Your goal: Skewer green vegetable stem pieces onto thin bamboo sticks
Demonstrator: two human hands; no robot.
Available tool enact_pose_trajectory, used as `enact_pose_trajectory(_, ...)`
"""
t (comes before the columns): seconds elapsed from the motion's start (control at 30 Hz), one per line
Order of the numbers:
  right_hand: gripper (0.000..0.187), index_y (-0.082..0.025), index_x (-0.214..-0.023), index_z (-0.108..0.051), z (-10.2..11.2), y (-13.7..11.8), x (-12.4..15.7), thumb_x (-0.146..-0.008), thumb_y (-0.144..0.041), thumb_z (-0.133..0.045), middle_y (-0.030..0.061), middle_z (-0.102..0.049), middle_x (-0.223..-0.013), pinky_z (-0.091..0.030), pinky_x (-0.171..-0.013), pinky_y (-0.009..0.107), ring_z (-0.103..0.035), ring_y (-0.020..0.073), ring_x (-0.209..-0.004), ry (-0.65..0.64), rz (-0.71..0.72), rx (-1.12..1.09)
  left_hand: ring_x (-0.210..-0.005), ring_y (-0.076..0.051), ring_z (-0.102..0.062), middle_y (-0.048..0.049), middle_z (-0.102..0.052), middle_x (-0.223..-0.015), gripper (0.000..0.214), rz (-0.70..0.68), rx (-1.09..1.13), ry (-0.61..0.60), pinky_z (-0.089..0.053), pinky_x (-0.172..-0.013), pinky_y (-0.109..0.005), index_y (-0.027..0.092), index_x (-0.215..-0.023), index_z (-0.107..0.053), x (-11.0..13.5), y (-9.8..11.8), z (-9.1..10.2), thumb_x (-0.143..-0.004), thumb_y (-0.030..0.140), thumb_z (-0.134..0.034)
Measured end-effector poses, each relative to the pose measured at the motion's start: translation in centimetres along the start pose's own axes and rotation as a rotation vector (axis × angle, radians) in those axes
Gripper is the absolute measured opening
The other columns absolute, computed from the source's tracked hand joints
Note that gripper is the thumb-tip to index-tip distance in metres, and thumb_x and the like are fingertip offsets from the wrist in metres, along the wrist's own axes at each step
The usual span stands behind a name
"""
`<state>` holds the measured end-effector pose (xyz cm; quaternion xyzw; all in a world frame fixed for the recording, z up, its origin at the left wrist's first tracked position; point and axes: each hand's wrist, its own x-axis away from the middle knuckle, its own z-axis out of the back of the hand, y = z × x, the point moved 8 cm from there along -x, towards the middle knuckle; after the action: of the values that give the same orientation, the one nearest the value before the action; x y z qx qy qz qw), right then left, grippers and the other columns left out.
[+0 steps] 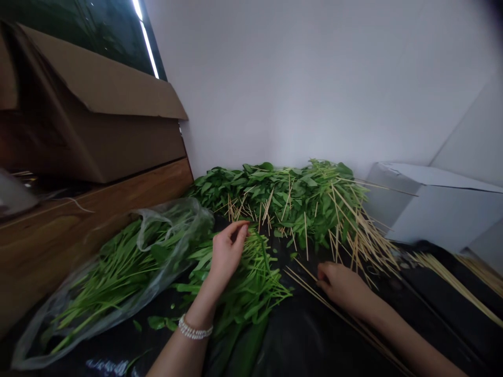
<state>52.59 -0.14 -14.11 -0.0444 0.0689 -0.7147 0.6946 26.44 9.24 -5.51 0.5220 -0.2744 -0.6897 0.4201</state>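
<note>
My left hand (229, 246), with a beaded bracelet (195, 330) at its wrist, is held in a pinch above a pile of cut leafy greens (255, 272). What lies between its thumb and forefinger is too small to make out. To the right, my right hand (334, 280) is closed around a thin bamboo skewer (305, 269) whose tip points up and to the left. Beneath that hand, more loose skewers (314, 294) run along the black sheet (306, 335). At the back, a long heap of greens (271, 180) has many skewers stuck through it.
On the left lies a clear plastic bag (157, 272) of greens, beside a wooden ledge (149, 180) bearing an open cardboard box (129, 141). A white box (444, 204) stands at the back right, near more skewers (456, 280). Behind everything rises a pale wall (306, 78).
</note>
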Motion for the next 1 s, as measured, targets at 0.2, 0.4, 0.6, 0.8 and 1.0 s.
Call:
enact_pose_trajectory(0.2,0.017,-0.019,-0.073,-0.059,0.6,0.1,0.0,-0.08,-0.013,-0.045,0.0056,-0.065,-0.075,-0.03,-0.056,0.027,-0.062,0.0183,-0.069,0.022,-0.008,0.063,-0.072,-0.018,-0.064,-0.0036,-0.071,-0.078,0.031,0.001,-0.01,0.029,-0.046,-0.067,-0.025,0.018,-0.106,-0.068,-0.3,-0.2,0.7,-0.089,0.039,-0.052)
enact_pose_trajectory(0.4,0.017,-0.021,-0.087,-0.056,2.9,-0.5,-0.4,-0.089,-0.019,-0.04,0.0042,-0.064,-0.071,-0.024,-0.051,0.027,-0.062,0.0191,-0.063,0.11,-0.081,0.131,-0.077,-0.019,-0.064,-0.004,-0.071,-0.088,0.02,-0.085,-0.249,-0.025,-0.047,-0.075,-0.029,0.02,-0.101,-0.067,-0.2,-0.4,0.0,-0.086,0.024,-0.055)
enact_pose_trajectory(0.6,0.016,-0.022,-0.09,-0.055,4.4,-4.6,-0.4,-0.094,-0.019,-0.04,0.0017,-0.062,-0.083,-0.029,-0.052,0.026,-0.06,0.0157,-0.069,0.406,0.049,0.177,-0.101,-0.025,-0.058,-0.0091,-0.07,-0.104,0.03,-0.158,-0.618,-0.145,-0.042,-0.087,-0.036,0.019,-0.109,-0.067,0.0,-1.2,-1.5,-0.091,0.014,-0.044)
enact_pose_trajectory(0.8,0.016,-0.02,-0.098,-0.059,4.0,-8.0,1.3,-0.094,-0.016,-0.043,0.0019,-0.059,-0.081,-0.036,-0.064,0.026,-0.057,0.0155,-0.074,0.722,0.235,0.164,-0.103,-0.025,-0.055,-0.0067,-0.07,-0.1,0.027,-0.099,-0.81,-0.211,-0.039,-0.083,-0.037,0.024,-0.107,-0.069,0.4,-1.8,-2.3,-0.093,0.021,-0.047)
enact_pose_trajectory(1.0,0.02,-0.017,-0.099,-0.06,3.8,-8.4,2.3,-0.096,-0.016,-0.04,0.0029,-0.058,-0.08,-0.036,-0.065,0.027,-0.055,0.0149,-0.073,0.769,0.348,0.081,-0.099,-0.025,-0.054,-0.0065,-0.067,-0.096,0.018,-0.059,-0.808,-0.2,-0.039,-0.078,-0.036,0.025,-0.098,-0.072,0.3,-1.9,-1.9,-0.088,0.027,-0.057)
